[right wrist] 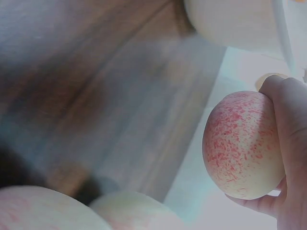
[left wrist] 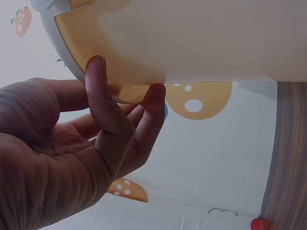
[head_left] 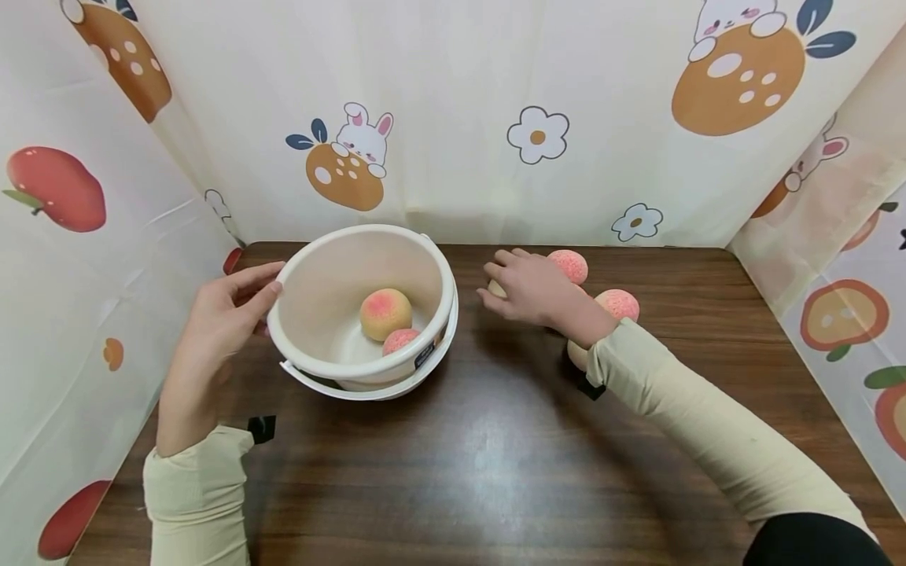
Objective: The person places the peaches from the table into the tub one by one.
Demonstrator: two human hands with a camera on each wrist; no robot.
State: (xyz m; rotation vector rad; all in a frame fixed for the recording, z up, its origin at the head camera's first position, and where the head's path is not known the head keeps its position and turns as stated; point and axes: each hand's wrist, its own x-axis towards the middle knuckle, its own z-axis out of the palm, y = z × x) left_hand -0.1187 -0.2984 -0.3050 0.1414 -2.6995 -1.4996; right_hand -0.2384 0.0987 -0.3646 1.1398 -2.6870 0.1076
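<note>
White plastic bucket [head_left: 322,279], round, one: stood at the left of the brown wooden table [head_left: 488,479], its mouth turned up toward the head camera. A white handle [head_left: 396,391] is laid down along the near side, below the rim; a dark label [head_left: 425,355] is fixed to the outer wall at the near right.

Contents of bucket, as seen: one yellow peach [head_left: 385,313] with a pink blush, rested at the bottom; one pink peach [head_left: 400,339] just beside it, partly hidden by the near wall.

Left hand [head_left: 222,314]: set at the bucket's left side, with fingers bent and the rim gripped between thumb and fingers.

Right hand [head_left: 527,287]: placed to the right of the bucket, well apart from it. One speckled peach [right wrist: 242,146], pale with pink flecks, is held between its thumb and fingers; whether the table is touched by it cannot be told.

Loose peaches [head_left: 618,304]: grouped near the right hand and wrist, pink and pale yellow, partly covered by the hand and forearm; an exact count cannot be given.

Cream sleeves [head_left: 708,440], two: worn on both arms.

Printed cloth [head_left: 453,71]: hung behind and at both sides of the table, figured with rabbits, fruit and flowers.
</note>
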